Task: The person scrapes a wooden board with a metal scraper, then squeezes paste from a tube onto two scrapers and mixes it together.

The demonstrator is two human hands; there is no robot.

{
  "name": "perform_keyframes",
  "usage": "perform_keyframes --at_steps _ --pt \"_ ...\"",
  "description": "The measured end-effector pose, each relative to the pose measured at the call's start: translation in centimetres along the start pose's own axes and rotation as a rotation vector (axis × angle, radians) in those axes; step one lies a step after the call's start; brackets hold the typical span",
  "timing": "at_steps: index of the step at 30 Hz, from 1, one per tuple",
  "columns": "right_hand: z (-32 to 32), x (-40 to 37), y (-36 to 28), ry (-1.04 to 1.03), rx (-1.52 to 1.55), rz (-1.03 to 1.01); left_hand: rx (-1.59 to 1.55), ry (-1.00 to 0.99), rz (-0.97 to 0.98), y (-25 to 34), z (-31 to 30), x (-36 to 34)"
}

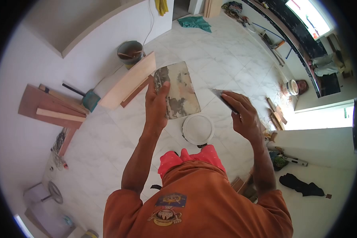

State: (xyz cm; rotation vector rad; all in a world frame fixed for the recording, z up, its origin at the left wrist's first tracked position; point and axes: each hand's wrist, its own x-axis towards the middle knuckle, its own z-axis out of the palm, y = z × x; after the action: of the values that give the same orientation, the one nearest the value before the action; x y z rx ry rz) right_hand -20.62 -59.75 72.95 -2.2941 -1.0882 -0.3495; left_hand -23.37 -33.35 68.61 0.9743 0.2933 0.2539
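Left hand (156, 104), center frame, is clamped on the left edge of a flat smeared plate (180, 93), thumb on top, fingers underneath afaict. The plate is held up in the air, center and a bit above the middle, face up, w/ grey and dark patches all over it.

Right hand (244, 115) is just right of center, fingers wrapped around a scraper (223, 96). Its blade points toward the plate's right edge, close but w/ a strip of floor (226, 59) showing between them.

A white round tub (197, 129) sits on the tiles below both hands. Upper left there's a grey bucket (129, 52) by the wall and a pale plywood sheet (127, 81) next to it. Brown planks (53, 107) are stacked at far left, a green cloth (195, 23) lies at top center and a black rag (301, 185) lower right.
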Motion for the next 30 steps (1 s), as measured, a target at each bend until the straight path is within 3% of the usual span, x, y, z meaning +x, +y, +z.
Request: perform_keyframes --at_steps 2,6,8,12,19,22,25,28,30 --pt "-1.9 1.8 0.0 0.004 -0.061 -0.043 0.128 -0.015 0.106 -0.7 1.3 2.0" --pt "-2.1 3.2 1.7 0.053 0.165 0.304 0.479 0.09 0.472 -2.8 4.3 6.1" --pt "-1.6 3.5 4.0 0.012 0.321 0.526 0.524 0.146 0.557 -3.3 6.2 7.8" --pt "3.7 6.2 8.7 0.266 0.528 0.521 0.612 0.212 0.783 -3.9 9.8 12.4" --pt "6.6 15.6 13.3 0.228 0.81 0.62 0.924 0.23 1.284 -4.3 9.1 21.3" --pt "8.5 20.1 14.0 0.23 0.843 0.621 1.072 -0.098 1.003 -1.8 7.6 23.3" --pt "11.4 24.5 14.3 0.274 0.788 0.637 0.976 -0.03 1.154 -1.4 5.9 28.1" --pt "15.1 28.3 15.1 0.266 0.699 0.737 1.053 -0.097 1.022 -0.6 1.8 31.8" --pt "18.2 30.3 15.8 0.392 1.044 0.813 0.999 -0.124 0.928 -0.2 -0.4 34.7"
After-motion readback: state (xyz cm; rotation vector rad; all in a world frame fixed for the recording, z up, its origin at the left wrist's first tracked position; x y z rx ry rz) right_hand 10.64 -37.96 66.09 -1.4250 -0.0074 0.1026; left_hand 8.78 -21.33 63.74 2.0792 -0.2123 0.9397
